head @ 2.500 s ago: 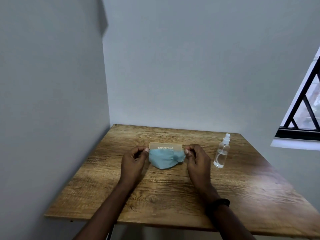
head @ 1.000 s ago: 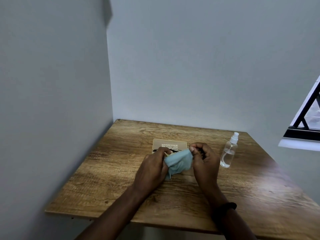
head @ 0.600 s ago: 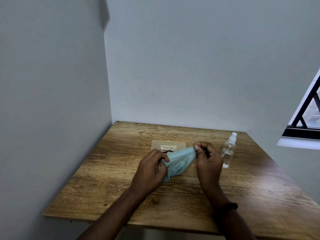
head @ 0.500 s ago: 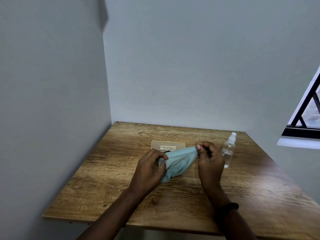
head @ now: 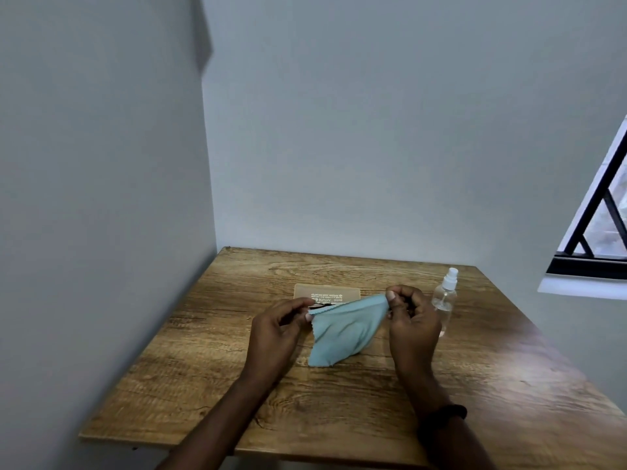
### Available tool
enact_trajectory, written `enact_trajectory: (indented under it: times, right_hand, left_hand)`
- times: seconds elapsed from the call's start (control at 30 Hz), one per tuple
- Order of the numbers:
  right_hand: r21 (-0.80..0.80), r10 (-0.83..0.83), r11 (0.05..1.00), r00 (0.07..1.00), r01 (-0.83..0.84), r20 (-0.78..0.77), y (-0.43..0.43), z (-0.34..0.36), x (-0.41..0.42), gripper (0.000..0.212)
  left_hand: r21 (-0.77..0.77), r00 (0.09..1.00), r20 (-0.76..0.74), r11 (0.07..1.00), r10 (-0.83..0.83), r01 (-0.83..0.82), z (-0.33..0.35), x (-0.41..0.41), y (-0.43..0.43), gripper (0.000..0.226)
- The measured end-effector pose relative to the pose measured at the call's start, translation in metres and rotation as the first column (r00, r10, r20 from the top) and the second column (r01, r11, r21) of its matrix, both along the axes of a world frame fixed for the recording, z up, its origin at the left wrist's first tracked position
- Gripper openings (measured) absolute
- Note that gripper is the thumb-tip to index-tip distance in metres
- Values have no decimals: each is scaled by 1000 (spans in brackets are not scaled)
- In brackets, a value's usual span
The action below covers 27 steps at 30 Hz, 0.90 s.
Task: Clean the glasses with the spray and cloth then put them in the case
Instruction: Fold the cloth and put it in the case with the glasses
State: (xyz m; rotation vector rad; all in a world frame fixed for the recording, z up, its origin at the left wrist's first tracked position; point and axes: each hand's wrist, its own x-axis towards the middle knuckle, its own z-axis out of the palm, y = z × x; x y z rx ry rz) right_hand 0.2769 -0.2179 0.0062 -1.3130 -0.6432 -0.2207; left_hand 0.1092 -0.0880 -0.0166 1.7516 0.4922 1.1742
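2 walls (head: 373,130) pale grey — corner | table (head: 203,385) wood-grain | window (head: 604,212) right, black bars

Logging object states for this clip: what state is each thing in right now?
Cloth: pulled out by two corners, lower part drooping.
Left hand: pinches cloth's left corner.
Right hand: pinches cloth's right corner.
Glasses: mostly hidden behind cloth.
Case: lying flat on table.
Spray bottle: upright, untouched.

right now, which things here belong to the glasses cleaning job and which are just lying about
In the job: cloth, pinched by left hand and right hand; glasses, mostly hidden behind it; case; spray bottle.
Just there: table; black wristband; window.
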Motion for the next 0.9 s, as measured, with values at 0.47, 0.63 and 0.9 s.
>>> enact_trajectory:
  times: [0.47,0.63,0.9]
  right_hand:
    - [-89,10,996,999,-13,-37,7,-7,4,12]
    - [-137,89,985,988,-107,-127,14,3,15,14]
    - [-178,283,938,953,-298,-104,-42,36,-4,9]
  left_hand:
    - [-217,992,100,972,-74,94,2,0,-1,13]
    - [-184,994,107,982,-29,48,23,8,10,9]
    - [45,999,4,998,-38,38,52,-25,-9,7]
